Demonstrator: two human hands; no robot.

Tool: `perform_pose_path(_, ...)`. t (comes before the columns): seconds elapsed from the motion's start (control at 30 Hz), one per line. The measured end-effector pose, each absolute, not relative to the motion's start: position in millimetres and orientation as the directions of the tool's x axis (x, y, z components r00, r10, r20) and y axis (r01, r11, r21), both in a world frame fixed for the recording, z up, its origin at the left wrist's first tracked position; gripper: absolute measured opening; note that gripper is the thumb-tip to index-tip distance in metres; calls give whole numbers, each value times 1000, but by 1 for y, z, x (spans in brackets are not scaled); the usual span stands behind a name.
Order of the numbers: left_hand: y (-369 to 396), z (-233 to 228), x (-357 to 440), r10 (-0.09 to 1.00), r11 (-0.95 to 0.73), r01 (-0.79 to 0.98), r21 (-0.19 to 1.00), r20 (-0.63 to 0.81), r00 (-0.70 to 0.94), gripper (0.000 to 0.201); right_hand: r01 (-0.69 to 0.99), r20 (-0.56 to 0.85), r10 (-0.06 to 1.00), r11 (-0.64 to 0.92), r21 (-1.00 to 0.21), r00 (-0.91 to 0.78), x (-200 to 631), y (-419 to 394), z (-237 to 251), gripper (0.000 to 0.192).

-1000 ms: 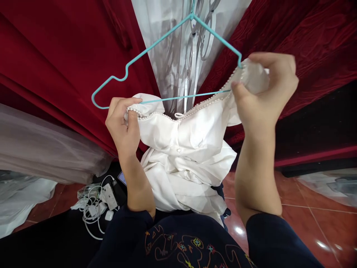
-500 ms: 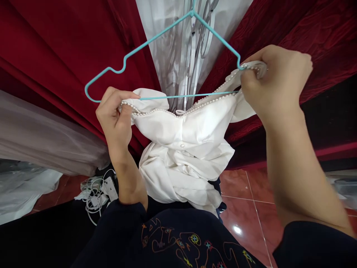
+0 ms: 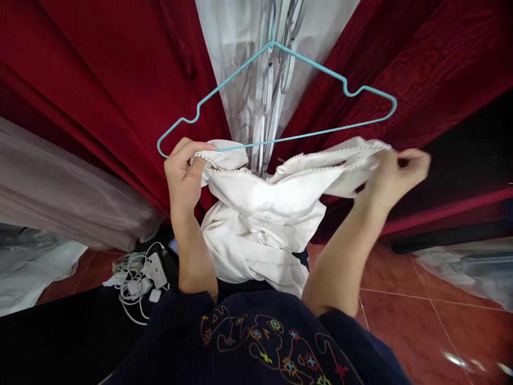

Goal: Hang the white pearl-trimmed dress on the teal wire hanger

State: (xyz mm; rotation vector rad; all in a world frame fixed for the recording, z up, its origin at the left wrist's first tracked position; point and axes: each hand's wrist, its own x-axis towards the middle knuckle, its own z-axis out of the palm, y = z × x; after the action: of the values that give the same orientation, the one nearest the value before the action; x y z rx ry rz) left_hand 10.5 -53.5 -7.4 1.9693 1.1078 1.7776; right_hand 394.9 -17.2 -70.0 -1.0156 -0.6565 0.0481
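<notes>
Between your hands hangs the white garment (image 3: 264, 214): your left hand (image 3: 182, 176) pinches its pearl-trimmed edge at the teal hanger (image 3: 276, 101)'s left end, your right hand (image 3: 390, 176) grips the other shoulder below the bar. Neither shoulder sits on the hanger yet; red curtains (image 3: 100, 80) behind.

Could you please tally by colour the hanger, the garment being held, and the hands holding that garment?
Turquoise: 1, the wire hanger.
White: 1, the pearl-trimmed garment.
Bare hands: 2, the left hand and the right hand, each gripping one end of the garment's pearl-trimmed top edge.
Total: 4.
</notes>
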Motion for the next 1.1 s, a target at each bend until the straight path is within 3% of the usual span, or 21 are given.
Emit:
perform_pose_path(0.03, -55, -8, 14, 685, -678, 325, 659, 727, -47, 14, 208, 452, 348, 555, -806, 821, 378, -27, -82, 23)
perform_pose_path(0.13, -62, -10, 23, 717, -664, 248, 705, 695, -52, 13, 104, 431, 560, 520, -847, 708, 326, -44, -100, 4)
perform_pose_path(0.2, -65, -12, 28, 732, -655, 212, 725, 679, -62, 15, -5, 415, 738, 493, -870, 532, 300, -45, -98, 19)
perform_pose_path(0.3, -69, -17, 33, 735, -655, 168, 737, 673, -83, 17, -153, 425, 859, 479, -865, 287, 278, -45, -81, 33)
perform_pose_path(0.37, -70, -19, 36, 739, -653, 152, 742, 668, -89, 17, -251, 397, 878, 461, -851, 268, 269, -47, -66, 35)
perform_pose_path(0.5, -72, -19, 36, 744, -650, 131, 748, 662, -89, 18, -421, 311, 863, 473, -773, 399, 254, -56, -37, 41)
perform_pose_path(0.63, -72, -18, 35, 753, -645, 108, 756, 654, -76, 21, -469, 359, 858, 504, -726, 366, 249, -67, -23, 44)
perform_pose_path(0.8, -68, -24, 38, 748, -649, 104, 754, 657, -98, 26, -463, 380, 881, 471, -751, 280, 256, -76, -24, 34)
perform_pose_path(0.87, -65, -31, 39, 707, -665, 162, 729, 684, -177, 28, -400, 372, 876, 473, -785, 308, 255, -74, -27, 29)
perform_pose_path(0.97, -59, -47, 33, 554, -687, 236, 688, 705, -443, 30, -339, 379, 845, 507, -793, 377, 250, -65, -33, 24)
perform_pose_path(1.03, -54, -59, 22, 441, -687, 236, 687, 652, -617, 32, -325, 384, 825, 528, -785, 414, 246, -60, -36, 22)
perform_pose_path(1.1, -47, -67, 4, 412, -662, 202, 722, 576, -706, 34, -321, 380, 823, 528, -786, 423, 245, -56, -39, 21)
